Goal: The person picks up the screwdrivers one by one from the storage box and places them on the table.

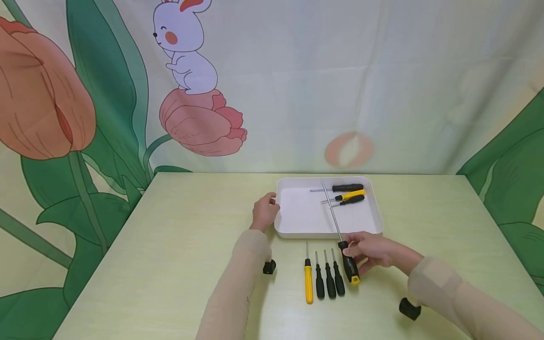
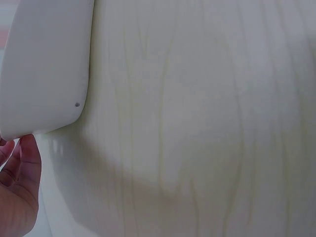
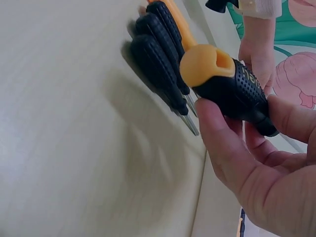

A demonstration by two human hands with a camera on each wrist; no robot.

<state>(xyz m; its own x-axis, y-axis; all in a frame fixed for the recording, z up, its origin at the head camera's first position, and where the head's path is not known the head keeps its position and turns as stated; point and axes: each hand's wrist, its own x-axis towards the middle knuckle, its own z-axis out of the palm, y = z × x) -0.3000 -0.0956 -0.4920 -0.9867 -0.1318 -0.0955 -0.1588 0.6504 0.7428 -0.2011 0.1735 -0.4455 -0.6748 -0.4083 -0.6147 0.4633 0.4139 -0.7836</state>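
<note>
My right hand (image 1: 374,250) grips the handle of a large black screwdriver (image 3: 232,94) with a yellow end cap. Its long shaft points up and away, over the near rim of the white tray (image 1: 303,235). Thumb and fingers pinch the handle from both sides in the right wrist view. At the tray's left wall, my left hand (image 1: 265,211) holds the rim with curled fingers; the left wrist view shows its fingers (image 2: 30,158) at the tray's edge. Just left of the large screwdriver, a yellow screwdriver (image 1: 308,283) and three small black screwdrivers (image 1: 330,282) lie side by side.
Inside the tray lie a black screwdriver (image 1: 347,188), a yellow-and-black screwdriver (image 1: 352,194) and another black one (image 1: 352,200), toward its right side. The light wooden table (image 1: 170,264) ends at a printed curtain (image 1: 289,94) behind the tray.
</note>
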